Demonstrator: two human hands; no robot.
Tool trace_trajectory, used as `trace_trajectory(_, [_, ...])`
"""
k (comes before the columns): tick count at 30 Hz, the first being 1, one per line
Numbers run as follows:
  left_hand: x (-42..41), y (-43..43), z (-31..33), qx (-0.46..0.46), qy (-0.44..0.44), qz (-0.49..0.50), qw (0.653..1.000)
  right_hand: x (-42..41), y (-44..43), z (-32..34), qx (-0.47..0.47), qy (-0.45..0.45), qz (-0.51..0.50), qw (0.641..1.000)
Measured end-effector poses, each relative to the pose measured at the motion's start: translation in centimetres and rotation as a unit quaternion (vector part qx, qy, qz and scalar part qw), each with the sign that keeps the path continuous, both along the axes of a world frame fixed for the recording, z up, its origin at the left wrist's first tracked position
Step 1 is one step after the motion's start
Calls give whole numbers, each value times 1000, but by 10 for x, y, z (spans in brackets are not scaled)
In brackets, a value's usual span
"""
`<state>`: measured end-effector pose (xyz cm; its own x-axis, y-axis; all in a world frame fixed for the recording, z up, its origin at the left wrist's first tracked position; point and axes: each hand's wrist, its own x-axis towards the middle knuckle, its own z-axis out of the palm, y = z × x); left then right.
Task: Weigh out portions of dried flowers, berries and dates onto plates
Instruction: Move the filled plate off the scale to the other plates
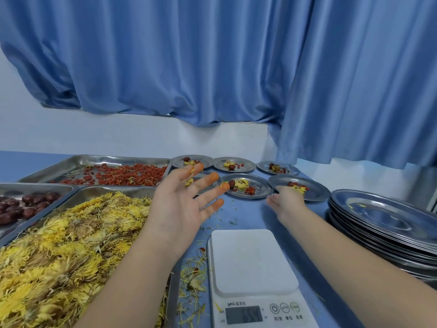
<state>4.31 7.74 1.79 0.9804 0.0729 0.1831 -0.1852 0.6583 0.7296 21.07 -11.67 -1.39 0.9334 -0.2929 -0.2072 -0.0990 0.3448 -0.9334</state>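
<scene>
While right hand grips the filled plate rim in the far rows, left hand spread empty, slide it level so the portion stays put.

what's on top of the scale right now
Nothing rests on the scale: its white platform is bare. Loose petals lie on the table beside it. Its display is lit, but the digits are too blurred to read.

Head view: forward-down, close over table, curtain beyond.
</scene>
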Motion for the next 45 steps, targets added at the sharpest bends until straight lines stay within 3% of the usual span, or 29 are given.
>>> trace_trajectory(7, [-6, -30, 2, 54, 23, -49, 997, -65, 3, 30, -128, -163, 186, 960])
trace_trajectory(13, [-16, -85, -10, 92, 34, -30, 995, -126, -58, 69, -376, -289, 181, 861])
trace_trajectory(17, [-24, -99, -21, 74, 50, -41, 995, -137, -118, 92, -529, -274, 175, 784])
trace_trajectory(19, [-23, -100, -24, 54, 61, -26, 996, -136, -146, 100, -616, -255, 162, 728])
trace_trajectory(22, [-20, -101, -28, 32, 70, 14, 997, -137, -176, 101, -784, -195, 170, 565])
trace_trajectory(23, [-19, -101, -29, 27, 74, 22, 997, -136, -182, 97, -815, -177, 184, 521])
trace_trajectory(24, [-19, -101, -30, 22, 77, 25, 996, -137, -186, 94, -829, -157, 200, 499])
trace_trajectory(30, [-21, -103, -34, 26, 78, 12, 997, -142, -189, 84, -838, -132, 235, 473])
trace_trajectory(37, [-23, -102, -35, 16, 81, 6, 997, -139, -176, 85, -827, -140, 189, 511])
trace_trajectory(43, [-23, -97, -32, -4, 91, 1, 996, -137, -173, 89, -778, -141, 148, 594])
trace_trajectory(45, [-23, -96, -32, -9, 96, -2, 995, -140, -172, 89, -792, -156, 115, 579])
